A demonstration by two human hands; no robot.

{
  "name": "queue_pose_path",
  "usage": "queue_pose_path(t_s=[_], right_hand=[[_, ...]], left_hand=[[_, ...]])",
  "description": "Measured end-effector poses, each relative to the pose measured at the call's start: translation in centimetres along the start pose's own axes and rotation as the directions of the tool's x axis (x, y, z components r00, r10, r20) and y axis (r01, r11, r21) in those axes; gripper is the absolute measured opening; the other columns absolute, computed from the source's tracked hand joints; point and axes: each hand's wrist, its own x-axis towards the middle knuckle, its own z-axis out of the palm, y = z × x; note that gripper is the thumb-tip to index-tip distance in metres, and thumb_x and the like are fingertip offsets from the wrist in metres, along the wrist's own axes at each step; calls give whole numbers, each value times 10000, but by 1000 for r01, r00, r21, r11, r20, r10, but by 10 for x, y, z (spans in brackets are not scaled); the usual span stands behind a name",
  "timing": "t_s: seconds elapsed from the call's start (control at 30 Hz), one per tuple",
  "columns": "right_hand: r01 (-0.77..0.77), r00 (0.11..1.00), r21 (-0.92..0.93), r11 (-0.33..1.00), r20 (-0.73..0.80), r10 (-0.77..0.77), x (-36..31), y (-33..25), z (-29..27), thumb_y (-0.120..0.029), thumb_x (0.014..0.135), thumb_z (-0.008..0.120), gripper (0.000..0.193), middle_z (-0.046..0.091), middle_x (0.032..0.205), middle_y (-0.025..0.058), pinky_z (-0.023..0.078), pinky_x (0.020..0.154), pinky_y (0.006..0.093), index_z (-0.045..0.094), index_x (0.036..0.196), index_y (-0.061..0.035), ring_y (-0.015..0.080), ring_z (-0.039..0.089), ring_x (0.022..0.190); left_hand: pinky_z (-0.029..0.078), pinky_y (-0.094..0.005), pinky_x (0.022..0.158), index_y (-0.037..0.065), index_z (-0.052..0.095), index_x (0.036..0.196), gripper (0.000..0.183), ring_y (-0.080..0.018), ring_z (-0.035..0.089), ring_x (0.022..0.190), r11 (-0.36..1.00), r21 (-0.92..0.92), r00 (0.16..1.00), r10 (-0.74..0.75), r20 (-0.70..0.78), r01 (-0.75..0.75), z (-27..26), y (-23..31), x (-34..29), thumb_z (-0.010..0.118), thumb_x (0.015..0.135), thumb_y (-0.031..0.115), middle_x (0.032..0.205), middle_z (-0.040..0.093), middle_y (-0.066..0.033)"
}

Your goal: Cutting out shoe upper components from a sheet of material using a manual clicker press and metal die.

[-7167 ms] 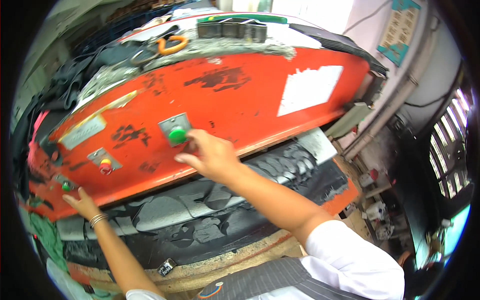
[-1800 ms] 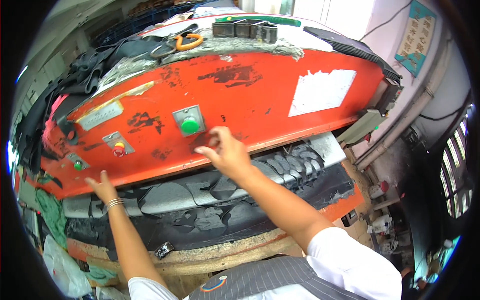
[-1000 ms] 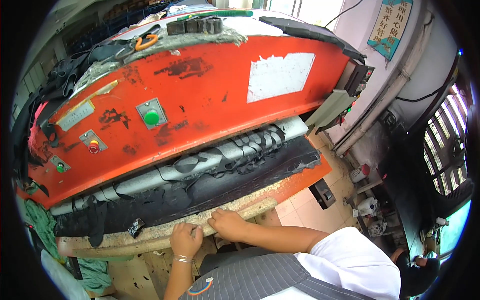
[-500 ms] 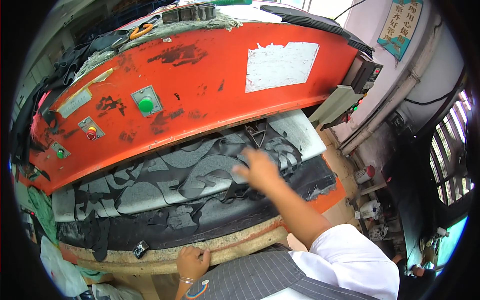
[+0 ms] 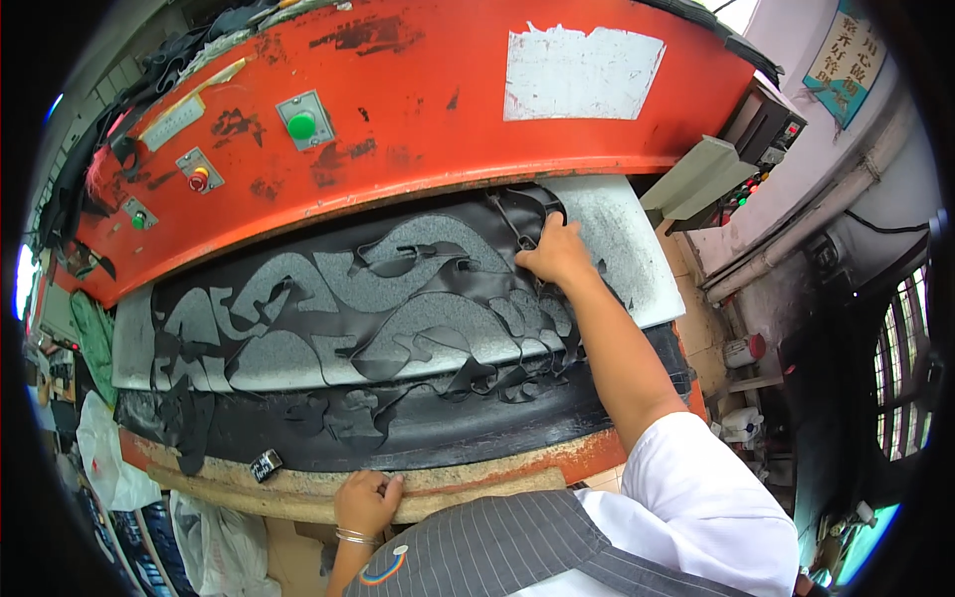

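Observation:
My right hand [image 5: 563,255] reaches to the far right part of the cutting bed, fingers and thumb closed around a narrow metal cutting die [image 5: 512,225]. Part of the die is hidden by the hand. It stands on a dark, thin sheet [image 5: 338,231] full of curved cut-outs, through which a grey-white cutting board [image 5: 642,249] shows. My left hand [image 5: 366,499] rests with curled fingers on the padded front edge [image 5: 438,502] of the machine, and nothing shows in it.
Above the bed spans the orange press beam [image 5: 418,109], with a green button [image 5: 300,125] and a red button [image 5: 199,179]. A control box [image 5: 711,184] juts out at right. Dark scraps [image 5: 189,428] hang over the near side. A small black packet [image 5: 266,466] lies on the front edge.
My right hand has moved away from me and to the right, from above the sheet onto the die, and closed on it. My left hand stays on the edge. The view has shifted.

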Motion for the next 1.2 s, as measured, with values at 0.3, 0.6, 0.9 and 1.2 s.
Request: queue_pose_path(t_s=[0.3,0.6,0.9,1.2], right_hand=[[40,996,7,999,-78,-39,9,9,-1,-403,646,769,813,392,1334,308,489,933,438,466,1240,60,430,567,1107],[285,939,119,951,-232,-252,-39,108,-11,-429,593,802,565,598,930,254,475,744,418,615,843,42,381,580,855],[181,822,930,320,36,-569,-210,156,-6,-241,552,878,620,516,1175,93,411,935,318,590,1021,44,181,534,1041],[572,566,606,552,195,-801,-279,101,-4,-185,521,882,783,481,1207,165,439,944,360,573,1211,22,261,507,1128]], left_hand=[[450,-409,571,63,594,593,290,-302,571,637,998,-7,993,-55,-109,55,15,9,5,708,756,275,620,573,-88],[460,-391,588,54,624,632,270,-293,567,628,999,-37,993,-36,-117,32,12,8,-21,704,774,269,627,578,-94],[477,-375,907,56,160,1507,984,-298,532,1138,707,-699,955,269,123,-109,51,93,21,751,792,387,1382,433,-204],[519,-287,781,57,589,1146,386,-125,605,901,245,-880,852,247,462,406,51,141,1,602,933,378,995,636,-61]])
